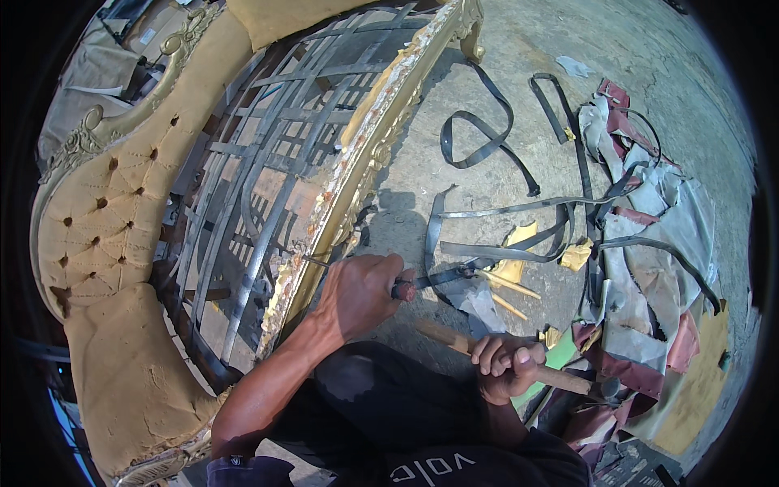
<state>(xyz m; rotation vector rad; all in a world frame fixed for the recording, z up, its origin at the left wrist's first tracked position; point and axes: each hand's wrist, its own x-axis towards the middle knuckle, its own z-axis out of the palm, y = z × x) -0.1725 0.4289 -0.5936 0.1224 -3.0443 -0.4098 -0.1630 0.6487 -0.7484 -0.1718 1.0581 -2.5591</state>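
My left hand [359,296] is closed around a screwdriver [404,290] with a dark handle and reddish butt. Its thin shaft points left, to the torn, staple-strewn edge of a carved gold sofa rail [331,230]. I cannot make out whether the tip digs in. In my right hand [509,365] is a hammer with a wooden handle [568,380], held low at the right, apart from the screwdriver. A dark, rounded piece at the handle's right end looks like its head. Black webbing straps [276,174] criss-cross the sofa's open seat frame.
The tufted tan sofa back [109,207] curves along the left. Loose black straps [479,154] lie on the concrete floor [519,49]. Torn grey and maroon upholstery [649,276] is heaped at the right. Yellow foam scraps [511,264] and thin wooden sticks [511,286] lie nearer.
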